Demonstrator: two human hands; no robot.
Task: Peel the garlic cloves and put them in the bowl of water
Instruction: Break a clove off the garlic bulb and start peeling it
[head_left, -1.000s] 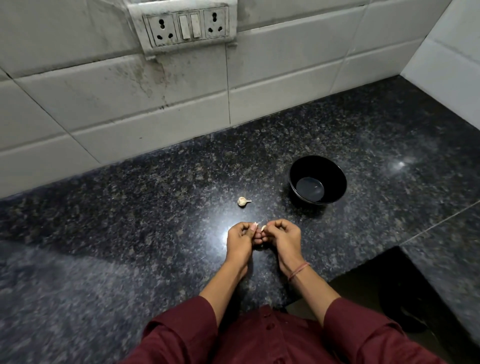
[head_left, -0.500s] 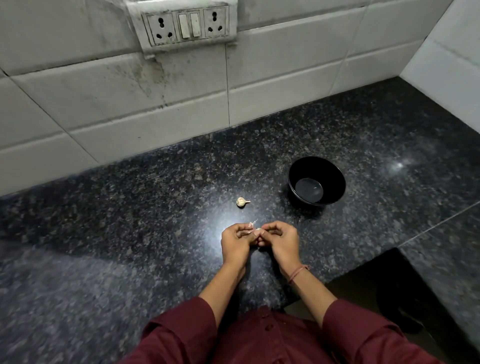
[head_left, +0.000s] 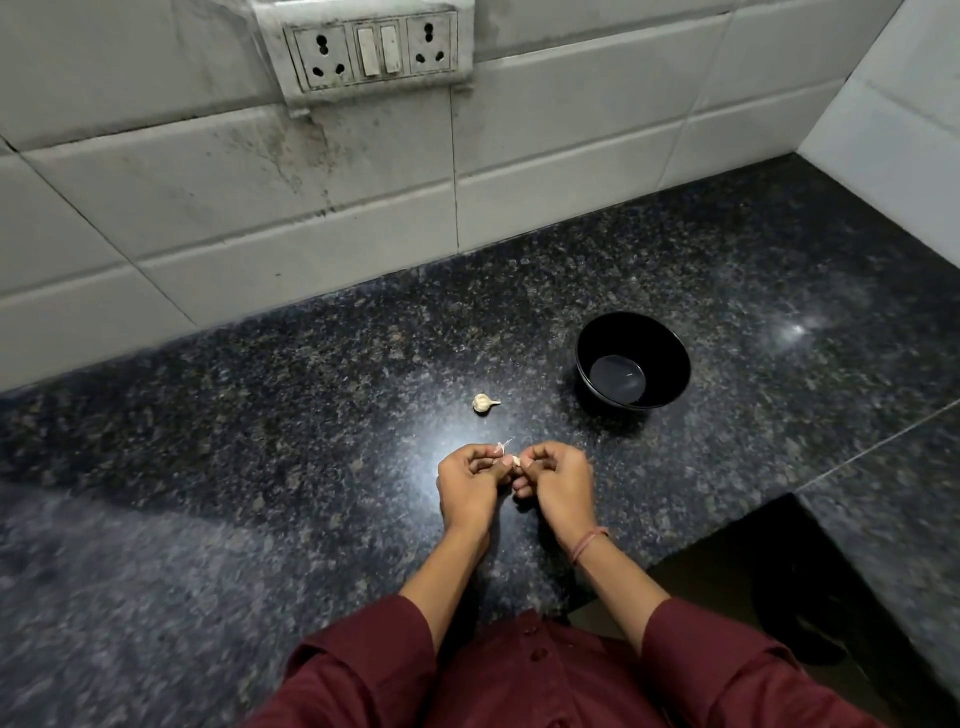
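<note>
Lower centre: left hand (head_left: 470, 483) and right hand (head_left: 558, 480) are staying together, both pinching one garlic clove (head_left: 516, 461) over the desk (head_left: 260, 415), skin strip (head_left: 505, 445) now lifting freer than a second ago, so peeling is advancing, bowl (head_left: 675, 364) at centre right awaiting it.

**A home kitchen corner**

Speckled black granite countertop (head_left: 260, 415) fills the lower frame and meets grimy white wall tiles (head_left: 156, 208) across the top. A switch-and-socket panel (head_left: 371, 52) sits at upper centre. A black bowl (head_left: 667, 343) of water and a garlic clove (head_left: 483, 404) rest mid-frame.
</note>
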